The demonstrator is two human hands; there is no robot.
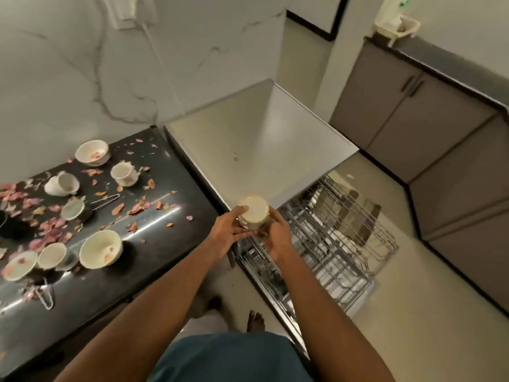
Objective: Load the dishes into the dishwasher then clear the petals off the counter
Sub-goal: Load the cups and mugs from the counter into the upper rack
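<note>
Both hands meet around one pale cup [253,212], held just above the near corner of the dishwasher [261,150]. The left hand [230,232] curls round its left side with the thumb hooked over the rim; the right hand [276,238] wraps the right side and base from below. The cup is round, glossy, cream inside, with a faint printed pattern on its wall.

The dishwasher has a flat, matt, pale top. To its right the wire rack [330,235] is pulled out over a light floor, its thin metal tines making a grid; what lies in it is too blurred to tell.

Left of the dishwasher runs a black, polished counter [154,252] that throws back streaks of light. Pink and orange petals [52,224] are strewn over it, thickest far from the dishwasher. Among them stand cream bowls [100,248] and cups [124,174], some with petals inside, one cup tipped on its side [62,184], and thin metal tongs [106,201].

Behind the dishwasher rises a white wall with grey marble veins. Beyond the rack, grey-brown cabinets [407,114] under a dark top line the corner of the room.
</note>
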